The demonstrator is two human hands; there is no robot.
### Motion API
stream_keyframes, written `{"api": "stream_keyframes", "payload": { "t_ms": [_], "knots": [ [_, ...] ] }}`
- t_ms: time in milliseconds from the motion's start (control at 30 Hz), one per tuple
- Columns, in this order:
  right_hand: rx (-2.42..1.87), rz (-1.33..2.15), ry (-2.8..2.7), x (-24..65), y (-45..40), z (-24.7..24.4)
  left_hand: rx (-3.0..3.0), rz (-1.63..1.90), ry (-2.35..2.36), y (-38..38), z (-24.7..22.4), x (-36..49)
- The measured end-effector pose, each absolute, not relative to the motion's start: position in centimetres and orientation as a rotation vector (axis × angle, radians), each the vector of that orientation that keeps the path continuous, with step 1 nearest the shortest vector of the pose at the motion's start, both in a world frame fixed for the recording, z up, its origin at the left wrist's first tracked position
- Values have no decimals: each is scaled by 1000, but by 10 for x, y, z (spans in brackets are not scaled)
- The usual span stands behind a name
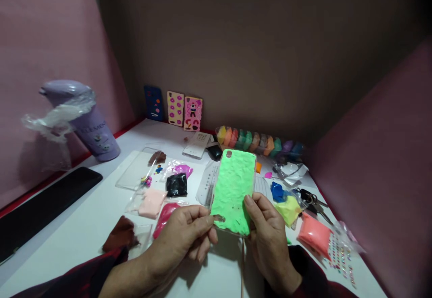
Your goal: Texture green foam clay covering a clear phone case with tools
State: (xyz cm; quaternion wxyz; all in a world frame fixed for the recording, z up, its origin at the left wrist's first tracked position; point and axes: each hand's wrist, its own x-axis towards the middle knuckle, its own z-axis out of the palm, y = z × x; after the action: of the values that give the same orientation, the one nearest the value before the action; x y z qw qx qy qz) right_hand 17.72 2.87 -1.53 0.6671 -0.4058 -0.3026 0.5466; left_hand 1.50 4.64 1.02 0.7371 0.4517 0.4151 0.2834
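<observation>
Bright green clay covers the back of a phone case (232, 185), held at the lower centre of the frame as I watch remotely through the head camera. The left hand (185, 231) pinches its lower left corner beside a bare slot; the right hand (270, 230) clasps the lower right edge, thumb in front, fingers behind. I judge that this two-handed edge hold steadies the case and spares most of the soft face. One thin brown stick (242, 266) shows below; whether the right fingers hold it, I cannot tell.

On the white bench (92, 205), five larger clay pieces lie left of centre: one magenta (182, 170), one black (176, 184), one pale pink (151, 202), one crimson (164, 219), one brown (119, 235). At right sit one blue (277, 191), one yellow (289, 210) and one coral (315, 235), seemingly spread for easy reach, near one bunch of keys (313, 199).

Beyond are one white phone (196, 145) and a row of wrapped clay (248, 140), too blurred to count. Three decorated phone cases (175, 109) lean on the back wall, presumably to display their faces. One lilac tumbler (91, 122) stands at left.
</observation>
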Motion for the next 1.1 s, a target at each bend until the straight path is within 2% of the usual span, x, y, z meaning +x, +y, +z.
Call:
{"api": "stream_keyframes", "payload": {
  "t_ms": [1100],
  "knots": [
    [-931,1262,-641,172,23,-9,891,690,908,45,12,14]
  ]
}}
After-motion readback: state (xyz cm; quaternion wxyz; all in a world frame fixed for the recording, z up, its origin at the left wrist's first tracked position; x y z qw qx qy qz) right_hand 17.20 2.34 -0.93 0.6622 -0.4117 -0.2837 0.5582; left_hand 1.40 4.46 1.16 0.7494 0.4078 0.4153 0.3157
